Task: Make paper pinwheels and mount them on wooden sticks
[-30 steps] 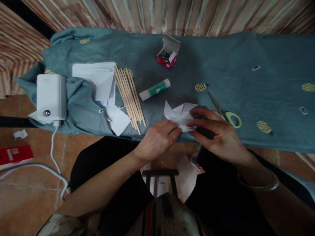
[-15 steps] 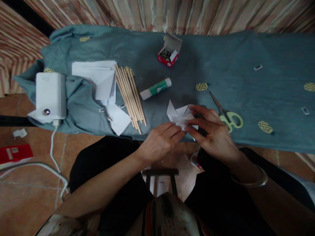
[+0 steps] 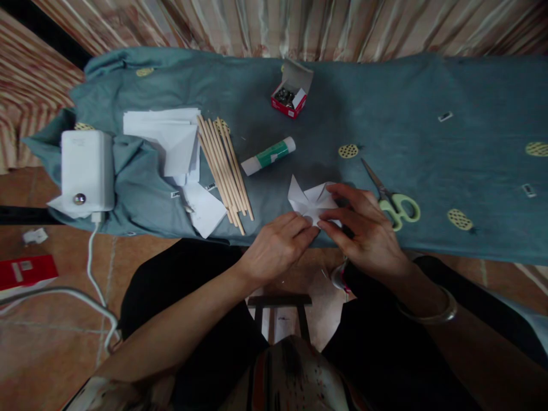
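A white paper pinwheel (image 3: 311, 200) with folded, pointed blades lies at the front edge of the cloth-covered table. My left hand (image 3: 278, 242) is closed on its near edge, fingers pressed together over the paper. From the right, my right hand (image 3: 363, 228) grips the same paper, thumb and index finger pinching close to the left fingertips while the other fingers rest on a right-hand blade. The fingers hide part of the near side. Just right of my right hand lie scissors (image 3: 396, 208) with light green handles. A green-and-white glue stick (image 3: 269, 155) lies beyond the pinwheel.
Several wooden sticks (image 3: 222, 168) lie left of the glue stick, beside stacked white paper sheets (image 3: 162, 123). A small open red box (image 3: 290, 104) of metal pieces stands at the back. At the far left a white device (image 3: 87, 168) trails a cable (image 3: 93, 268).
Both hands keep their hold on the paper pinwheel, with the fingertips shifting only slightly at its near edge. The whole view has moved a little.
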The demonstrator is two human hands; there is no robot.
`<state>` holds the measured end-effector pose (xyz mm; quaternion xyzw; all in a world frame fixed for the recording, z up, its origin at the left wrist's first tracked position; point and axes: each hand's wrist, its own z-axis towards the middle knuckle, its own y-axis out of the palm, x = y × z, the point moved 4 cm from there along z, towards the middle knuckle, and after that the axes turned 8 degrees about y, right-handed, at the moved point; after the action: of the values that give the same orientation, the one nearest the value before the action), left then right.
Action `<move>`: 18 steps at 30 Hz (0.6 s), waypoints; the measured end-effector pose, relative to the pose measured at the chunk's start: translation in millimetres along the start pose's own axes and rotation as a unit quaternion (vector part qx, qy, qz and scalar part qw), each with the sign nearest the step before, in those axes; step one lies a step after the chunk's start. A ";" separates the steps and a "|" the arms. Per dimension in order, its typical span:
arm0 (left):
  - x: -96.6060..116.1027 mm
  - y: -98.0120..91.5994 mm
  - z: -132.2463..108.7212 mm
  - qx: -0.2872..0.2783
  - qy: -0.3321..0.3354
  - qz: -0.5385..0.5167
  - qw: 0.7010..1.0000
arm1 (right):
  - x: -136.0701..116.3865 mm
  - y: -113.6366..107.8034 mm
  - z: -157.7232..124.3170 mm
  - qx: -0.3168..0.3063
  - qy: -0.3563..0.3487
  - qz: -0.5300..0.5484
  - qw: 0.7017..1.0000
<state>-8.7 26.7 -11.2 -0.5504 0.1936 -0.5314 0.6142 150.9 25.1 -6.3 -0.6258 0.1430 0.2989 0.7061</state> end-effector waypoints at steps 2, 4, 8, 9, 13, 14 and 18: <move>-0.4 0.1 0.0 0.002 -0.002 -0.005 1.000 | 0.7 0.8 0.4 -0.003 0.008 0.001 1.000; -0.8 0.0 -0.1 0.004 -0.004 -0.008 1.000 | 1.1 1.5 0.8 -0.004 0.013 0.005 1.000; -0.8 -0.6 -0.5 0.017 -0.001 -0.014 1.000 | 1.2 2.3 1.5 -0.003 0.019 0.010 1.000; -0.8 -0.8 -0.6 0.022 0.000 -0.019 1.000 | 1.0 2.2 1.5 -0.001 0.019 0.010 1.000; -1.4 -0.4 -1.2 0.032 -0.003 -0.036 0.999 | 0.9 1.8 0.7 0.003 0.013 0.008 1.000; -1.5 -0.1 -1.4 0.034 -0.004 -0.036 0.999 | 1.0 1.7 0.3 0.006 0.009 0.009 1.000; -1.5 0.9 -1.7 0.040 -0.006 -0.027 0.999 | 1.7 2.0 -1.6 0.015 -0.013 0.009 1.000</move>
<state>-10.2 27.1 -13.0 -0.5332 0.1532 -0.5523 0.6223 151.3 24.0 -9.2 -0.6096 0.1445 0.3111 0.7146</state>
